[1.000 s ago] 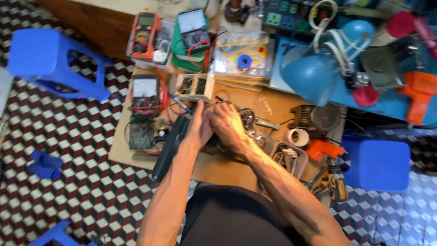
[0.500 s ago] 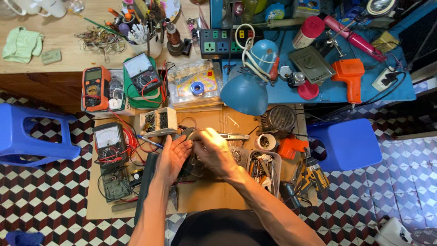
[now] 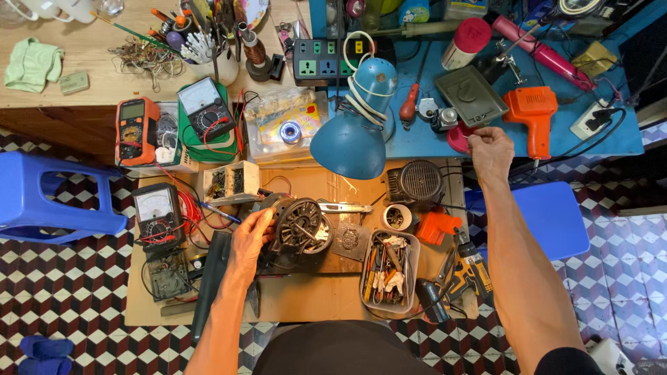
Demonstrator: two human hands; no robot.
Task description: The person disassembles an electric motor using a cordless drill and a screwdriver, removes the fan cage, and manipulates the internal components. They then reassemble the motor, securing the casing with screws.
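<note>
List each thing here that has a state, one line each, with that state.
Left hand: gripping the round black motor.
Right hand: reaching to the red dish on the blue table.
Blue desk lamp: pointing down; lit or not, unclear.
Oval grey tray: full of tools.

A blue lamp, an orange multimeter and a blue stool are seen around the surface.
</note>
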